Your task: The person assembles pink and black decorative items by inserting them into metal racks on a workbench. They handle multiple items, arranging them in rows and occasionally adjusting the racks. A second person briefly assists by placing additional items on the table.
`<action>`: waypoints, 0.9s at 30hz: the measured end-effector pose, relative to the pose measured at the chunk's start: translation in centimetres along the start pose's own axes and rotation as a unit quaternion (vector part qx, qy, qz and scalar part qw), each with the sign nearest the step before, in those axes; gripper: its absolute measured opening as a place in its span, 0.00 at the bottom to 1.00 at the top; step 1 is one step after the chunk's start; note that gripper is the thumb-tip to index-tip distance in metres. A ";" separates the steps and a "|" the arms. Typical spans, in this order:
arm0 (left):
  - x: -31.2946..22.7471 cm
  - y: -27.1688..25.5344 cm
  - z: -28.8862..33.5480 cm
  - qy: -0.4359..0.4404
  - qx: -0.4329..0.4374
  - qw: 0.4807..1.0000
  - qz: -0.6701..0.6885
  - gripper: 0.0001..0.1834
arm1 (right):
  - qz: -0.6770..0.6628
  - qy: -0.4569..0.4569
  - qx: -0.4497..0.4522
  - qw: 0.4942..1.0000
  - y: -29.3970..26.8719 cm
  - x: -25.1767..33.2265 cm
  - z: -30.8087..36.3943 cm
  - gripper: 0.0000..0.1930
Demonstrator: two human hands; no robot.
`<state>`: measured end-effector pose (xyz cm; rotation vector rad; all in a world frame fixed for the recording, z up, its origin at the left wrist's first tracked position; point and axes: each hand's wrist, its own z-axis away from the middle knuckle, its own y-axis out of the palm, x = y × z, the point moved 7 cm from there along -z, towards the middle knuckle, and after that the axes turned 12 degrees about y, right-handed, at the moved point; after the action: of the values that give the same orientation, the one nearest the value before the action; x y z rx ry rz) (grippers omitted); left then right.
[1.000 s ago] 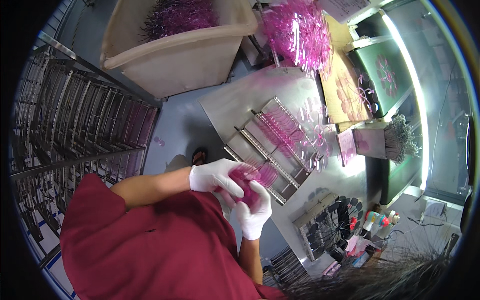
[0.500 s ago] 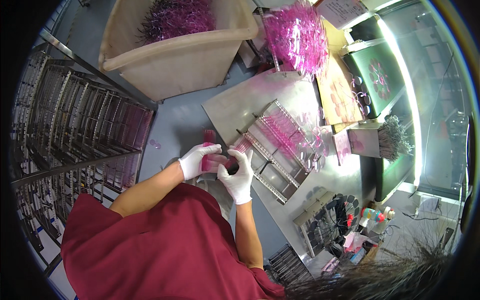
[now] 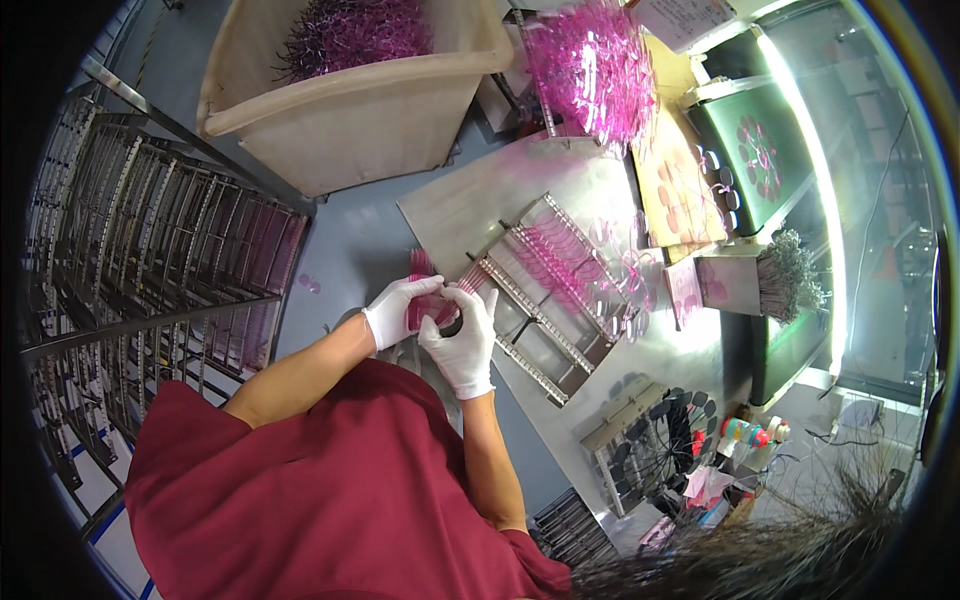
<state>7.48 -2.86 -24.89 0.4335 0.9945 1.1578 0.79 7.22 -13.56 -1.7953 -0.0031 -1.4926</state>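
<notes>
Both my hands wear white gloves and are close together over the near-left edge of the metal table. My left hand (image 3: 392,314) is closed round a bundle of thin, pink see-through pieces (image 3: 421,264) that stick out above its fingers. My right hand (image 3: 464,348) curls beside it, thumb and forefinger toward that bundle. Reddish-pink strips (image 3: 473,279) show just past its fingertips; whether it grips them I cannot make out. Right beside it, a metal rack (image 3: 535,318) lies on the table, with a row of pink see-through discs (image 3: 553,262) in its far part.
A big cream bin (image 3: 360,130) with pink strands stands at the far left. Pink strands (image 3: 590,75) pile up at the table's far end. Metal racks (image 3: 150,230) fill the left side. A wire bundle (image 3: 785,278), black discs (image 3: 665,440) and bottles (image 3: 745,432) lie right.
My right hand has moved slightly left and up, so its fingertips now meet my left hand's. My left hand still holds the pink bundle, shifted a little upward.
</notes>
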 end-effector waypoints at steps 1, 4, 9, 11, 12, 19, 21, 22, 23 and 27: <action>0.0 -0.4 0.0 0.001 -0.016 1.000 -0.004 0.13 | 0.015 -0.009 0.001 1.000 -0.1 -0.1 0.3 0.26; -0.2 -0.3 0.5 -0.010 -0.036 0.999 -0.022 0.13 | 0.054 -0.042 -0.020 0.997 -1.1 -0.1 1.6 0.25; -0.3 0.4 0.8 -0.002 -0.043 0.999 -0.026 0.14 | 0.040 -0.033 -0.018 0.998 -3.7 -1.7 2.8 0.29; -0.6 0.7 1.0 0.000 -0.050 0.998 -0.042 0.13 | 0.055 0.009 0.017 0.998 -4.5 -4.5 4.1 0.33; -0.9 0.8 1.0 0.001 -0.053 0.997 -0.050 0.12 | 0.051 0.027 0.028 0.998 -5.2 -5.5 4.6 0.35; -8.7 2.0 2.5 0.185 -0.050 0.918 -0.346 0.20 | 0.404 -0.019 0.020 0.914 -6.6 0.1 3.0 0.36; -10.2 6.4 4.7 0.178 0.054 0.917 -0.354 0.29 | 0.368 0.023 -0.013 0.930 -8.8 1.2 4.2 0.35; -9.8 8.3 5.3 0.167 0.131 0.906 -0.367 0.48 | 0.346 0.038 -0.026 0.937 -9.8 2.3 4.4 0.35; -9.0 10.7 6.6 0.078 0.166 0.909 -0.375 0.58 | 0.285 0.035 0.028 0.958 -10.4 3.9 4.4 0.38; -4.2 17.4 9.0 0.015 0.328 0.857 -0.397 0.83 | 0.089 -0.157 0.029 0.983 -9.4 7.9 7.1 0.45</action>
<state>5.07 1.69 -5.53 0.4649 1.4078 0.0516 4.80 14.05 -1.83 -1.9112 -0.0418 -1.0647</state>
